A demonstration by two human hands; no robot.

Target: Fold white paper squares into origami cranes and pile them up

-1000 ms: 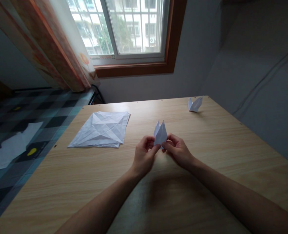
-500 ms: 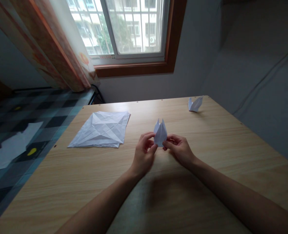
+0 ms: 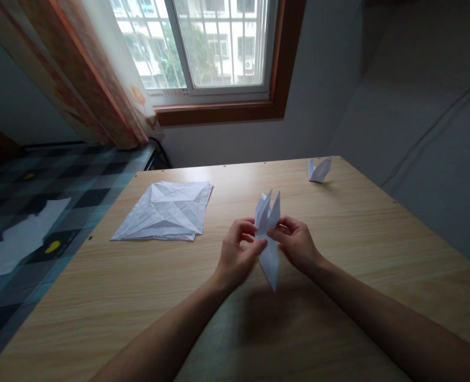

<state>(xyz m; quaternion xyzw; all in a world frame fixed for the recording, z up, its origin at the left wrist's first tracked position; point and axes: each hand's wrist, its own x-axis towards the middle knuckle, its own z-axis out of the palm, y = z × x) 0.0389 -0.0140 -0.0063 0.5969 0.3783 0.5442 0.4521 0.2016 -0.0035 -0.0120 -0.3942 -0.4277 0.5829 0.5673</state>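
Note:
A white folded-paper piece [image 3: 270,260] is held above the wooden table between both my hands. Its upper end splits into several upright points, and one long pointed flap hangs down toward me. My left hand [image 3: 240,246] pinches it from the left, thumb across the middle fold. On the other side my right hand [image 3: 296,239] grips its right edge, with the thumb on the front face and the fingers partly hidden behind.
Creased white paper sheets [image 3: 171,212] lie stacked on the table [image 3: 139,297] at the left. Another folded white paper piece [image 3: 320,170] stands near the far right corner. Left of the table, white paper [image 3: 23,239] rests on a checked cloth [image 3: 3,191]. A window is behind.
A long flap of the folded paper has come down toward me, and its upper points now spread apart. My left thumb has shifted up and right onto the fold.

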